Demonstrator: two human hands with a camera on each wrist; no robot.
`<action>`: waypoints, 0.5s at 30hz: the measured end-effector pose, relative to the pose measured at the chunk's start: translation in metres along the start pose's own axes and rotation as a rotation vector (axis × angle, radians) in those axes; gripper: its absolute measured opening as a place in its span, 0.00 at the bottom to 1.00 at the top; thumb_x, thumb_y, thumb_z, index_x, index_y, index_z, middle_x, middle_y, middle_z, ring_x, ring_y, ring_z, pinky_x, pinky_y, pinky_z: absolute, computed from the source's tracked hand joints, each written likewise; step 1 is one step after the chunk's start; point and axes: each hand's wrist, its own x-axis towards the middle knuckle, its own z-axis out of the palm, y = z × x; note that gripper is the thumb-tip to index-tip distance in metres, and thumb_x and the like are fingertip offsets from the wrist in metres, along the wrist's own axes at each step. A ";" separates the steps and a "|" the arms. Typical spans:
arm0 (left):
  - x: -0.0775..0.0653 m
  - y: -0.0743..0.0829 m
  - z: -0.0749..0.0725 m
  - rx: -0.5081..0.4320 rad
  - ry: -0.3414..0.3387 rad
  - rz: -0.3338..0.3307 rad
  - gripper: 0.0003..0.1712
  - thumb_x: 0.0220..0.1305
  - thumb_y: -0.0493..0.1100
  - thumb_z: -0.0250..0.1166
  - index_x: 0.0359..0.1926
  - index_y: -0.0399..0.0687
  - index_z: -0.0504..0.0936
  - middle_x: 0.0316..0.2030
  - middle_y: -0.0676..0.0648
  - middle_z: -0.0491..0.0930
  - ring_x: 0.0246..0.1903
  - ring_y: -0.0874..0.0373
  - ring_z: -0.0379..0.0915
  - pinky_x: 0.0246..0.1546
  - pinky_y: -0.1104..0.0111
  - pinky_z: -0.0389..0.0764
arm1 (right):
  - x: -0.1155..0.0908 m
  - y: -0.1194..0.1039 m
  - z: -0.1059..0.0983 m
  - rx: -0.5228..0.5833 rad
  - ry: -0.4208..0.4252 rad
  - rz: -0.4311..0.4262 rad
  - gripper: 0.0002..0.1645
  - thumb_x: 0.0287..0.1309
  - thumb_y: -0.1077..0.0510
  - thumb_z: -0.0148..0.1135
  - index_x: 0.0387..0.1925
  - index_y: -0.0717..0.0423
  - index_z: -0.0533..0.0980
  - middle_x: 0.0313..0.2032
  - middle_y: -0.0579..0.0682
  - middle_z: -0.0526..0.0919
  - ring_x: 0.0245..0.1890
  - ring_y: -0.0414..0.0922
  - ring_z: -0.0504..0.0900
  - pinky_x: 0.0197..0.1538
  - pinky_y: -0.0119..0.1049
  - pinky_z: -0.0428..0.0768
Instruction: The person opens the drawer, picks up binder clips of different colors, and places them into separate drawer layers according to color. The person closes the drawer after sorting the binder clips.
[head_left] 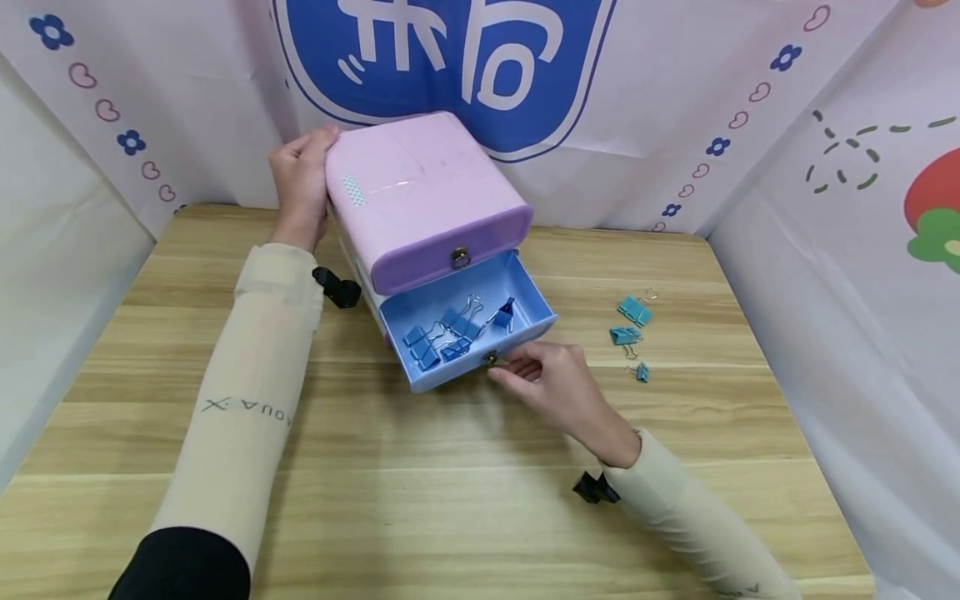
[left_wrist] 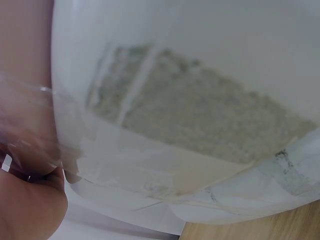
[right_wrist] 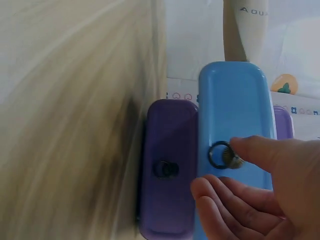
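Observation:
A small storage box (head_left: pixel 427 179) with a pink top and drawers stands toward the back of the table. At its back left corner my left hand (head_left: pixel 300 179) grips the box; the fingers are partly hidden. The blue middle drawer (head_left: pixel 536 292) is pulled out, with several blue binder clips (head_left: pixel 459 323) inside. My right hand (head_left: pixel 551 379) is at the drawer's front. In the right wrist view its thumb touches the knob (right_wrist: pixel 232 159), the ring hangs loose, and the other fingers are bent beside it. A purple drawer (right_wrist: pixel 170 195) below is closed.
Three teal binder clips (head_left: pixel 634 311) lie on the wooden table (head_left: pixel 450 500) to the right of the box. A printed white backdrop (head_left: pixel 637 100) rises behind it, with white side walls left and right.

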 end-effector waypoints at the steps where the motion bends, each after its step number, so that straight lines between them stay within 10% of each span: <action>1: 0.000 0.000 0.000 0.000 0.000 0.000 0.17 0.70 0.49 0.70 0.25 0.46 0.89 0.26 0.55 0.85 0.33 0.62 0.74 0.36 0.71 0.73 | 0.000 0.000 0.002 0.003 0.006 0.002 0.13 0.60 0.52 0.78 0.38 0.58 0.88 0.32 0.48 0.92 0.29 0.35 0.88 0.35 0.24 0.85; 15: 0.000 0.000 0.000 0.000 0.006 -0.010 0.19 0.69 0.49 0.71 0.22 0.46 0.87 0.26 0.55 0.85 0.33 0.62 0.75 0.37 0.71 0.73 | 0.006 0.003 0.020 0.012 0.069 -0.008 0.11 0.60 0.53 0.79 0.30 0.57 0.87 0.27 0.48 0.91 0.25 0.33 0.86 0.30 0.25 0.84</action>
